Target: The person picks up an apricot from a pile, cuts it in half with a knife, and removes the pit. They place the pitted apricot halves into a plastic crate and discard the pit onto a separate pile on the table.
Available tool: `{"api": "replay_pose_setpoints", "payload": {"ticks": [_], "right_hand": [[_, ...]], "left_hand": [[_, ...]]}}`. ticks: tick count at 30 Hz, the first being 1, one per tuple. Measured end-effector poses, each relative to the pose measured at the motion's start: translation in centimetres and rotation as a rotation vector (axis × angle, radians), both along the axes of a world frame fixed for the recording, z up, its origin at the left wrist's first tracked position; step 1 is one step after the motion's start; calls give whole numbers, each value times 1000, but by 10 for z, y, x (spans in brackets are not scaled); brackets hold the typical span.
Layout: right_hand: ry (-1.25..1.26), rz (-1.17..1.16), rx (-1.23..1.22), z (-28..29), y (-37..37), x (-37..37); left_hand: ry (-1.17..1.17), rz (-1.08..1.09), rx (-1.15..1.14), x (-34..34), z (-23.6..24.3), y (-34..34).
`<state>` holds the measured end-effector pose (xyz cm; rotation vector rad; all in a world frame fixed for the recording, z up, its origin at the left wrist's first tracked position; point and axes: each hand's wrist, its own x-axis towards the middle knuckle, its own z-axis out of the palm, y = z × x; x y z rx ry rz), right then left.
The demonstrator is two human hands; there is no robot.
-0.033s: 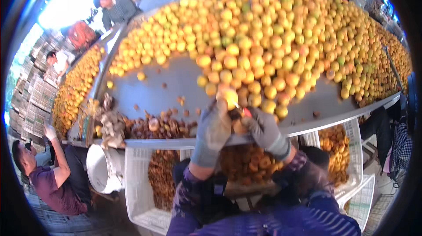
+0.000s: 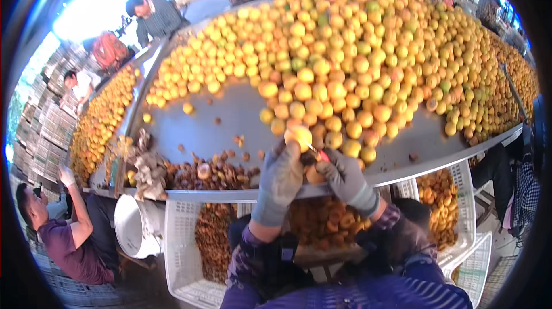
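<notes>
Presently the left grip (image 2: 280,175) is closed on a yellow fruit (image 2: 298,136) over the counter's (image 2: 184,126) near edge, and the right grip (image 2: 347,176), just beside it, is clamped on a red-handled tool (image 2: 325,156) whose tip reaches the fruit. Straight beyond both, a big fruit pile (image 2: 356,61) blocks the way; left of the left grip lie brown scraps (image 2: 221,175), then crumpled cloth (image 2: 149,172), while a white crate (image 2: 468,211) stands below and right of the right grip.

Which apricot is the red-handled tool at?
The yellow apricot in the gloved left hand; the tool's metal tip appears to meet it, while the heaped apricots lie on the table.
</notes>
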<state>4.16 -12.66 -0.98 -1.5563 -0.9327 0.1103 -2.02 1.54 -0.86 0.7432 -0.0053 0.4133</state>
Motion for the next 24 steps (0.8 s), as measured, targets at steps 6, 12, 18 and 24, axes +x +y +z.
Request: {"api": "replay_pose_setpoints", "payload": {"ticks": [6, 12, 18, 24], "right_hand": [[102, 76, 12, -11, -4, -4], [-78, 2, -86, -3, -5, 2], [13, 57, -28, -6, 2, 6], [49, 41, -88, 7, -4, -4]], "left_hand": [[-17, -76, -32, -14, 12, -3], [-66, -25, 64, -3, 14, 4], [95, 302, 686, 4, 20, 6], [76, -10, -10, -3, 10, 5]]}}
